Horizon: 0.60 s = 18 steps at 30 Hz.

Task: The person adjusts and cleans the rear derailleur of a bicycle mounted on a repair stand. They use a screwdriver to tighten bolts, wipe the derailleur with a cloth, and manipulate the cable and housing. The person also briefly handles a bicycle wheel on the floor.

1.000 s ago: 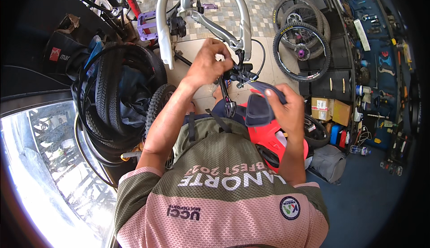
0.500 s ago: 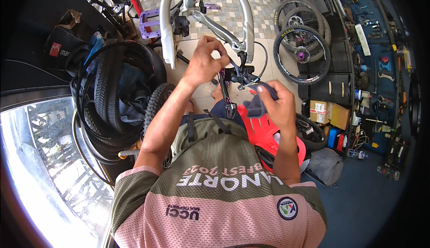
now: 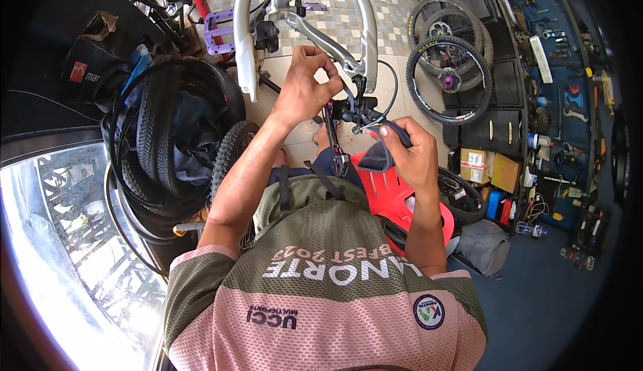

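Head view, and the cloth (image 3: pixel 376 160), a broad hanging flap a second ago, is now bunched in the closed grip of the right hand (image 3: pixel 414 153), near the black mechanism (image 3: pixel 362 110) by the frame (image 3: pixel 367 23)! And the left hand (image 3: pixel 308 84) has edged back, grip pinched narrow, on what I can't tell.

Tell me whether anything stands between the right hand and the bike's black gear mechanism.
Yes: the dark cloth pinched in the right hand lies between them, its upper part extending toward the gear mechanism; whether it touches is unclear. The black cable loops higher up, off the direct line.
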Each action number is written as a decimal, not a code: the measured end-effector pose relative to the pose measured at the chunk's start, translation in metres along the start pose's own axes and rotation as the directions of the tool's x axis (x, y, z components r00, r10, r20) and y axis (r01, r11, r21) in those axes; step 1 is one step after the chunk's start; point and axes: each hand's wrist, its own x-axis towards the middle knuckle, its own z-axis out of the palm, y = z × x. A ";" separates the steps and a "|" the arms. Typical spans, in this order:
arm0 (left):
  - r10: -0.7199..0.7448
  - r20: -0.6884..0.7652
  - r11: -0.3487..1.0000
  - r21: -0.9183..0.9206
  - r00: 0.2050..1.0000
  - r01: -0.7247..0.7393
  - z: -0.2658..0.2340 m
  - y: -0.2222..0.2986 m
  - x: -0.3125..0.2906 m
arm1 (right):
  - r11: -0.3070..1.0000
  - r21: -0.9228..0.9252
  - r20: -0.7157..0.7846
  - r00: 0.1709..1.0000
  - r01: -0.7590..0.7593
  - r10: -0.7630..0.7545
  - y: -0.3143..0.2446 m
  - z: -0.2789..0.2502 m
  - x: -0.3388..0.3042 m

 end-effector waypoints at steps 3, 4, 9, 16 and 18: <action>0.014 0.024 1.000 -0.023 1.000 -0.013 -0.002 0.010 -0.008 | 0.999 -0.024 -0.013 0.999 -0.037 0.037 -0.005 -0.013 -0.010; 0.040 0.044 0.999 -0.038 0.998 -0.038 0.001 0.012 -0.013 | 1.000 -0.010 -0.038 0.999 -0.017 0.016 0.001 -0.020 -0.013; 0.102 -0.020 0.995 -0.012 0.995 -0.102 0.012 0.002 -0.012 | 0.999 0.023 -0.050 0.999 0.024 -0.023 0.003 -0.013 -0.012; 0.055 0.007 0.998 0.016 0.998 -0.056 0.005 0.005 -0.002 | 0.999 -0.031 -0.002 1.000 -0.009 0.008 -0.008 -0.012 -0.011; 0.099 0.080 0.994 -0.044 0.992 -0.096 0.003 0.013 -0.009 | 1.000 0.021 -0.054 0.998 0.010 -0.009 0.002 -0.023 -0.017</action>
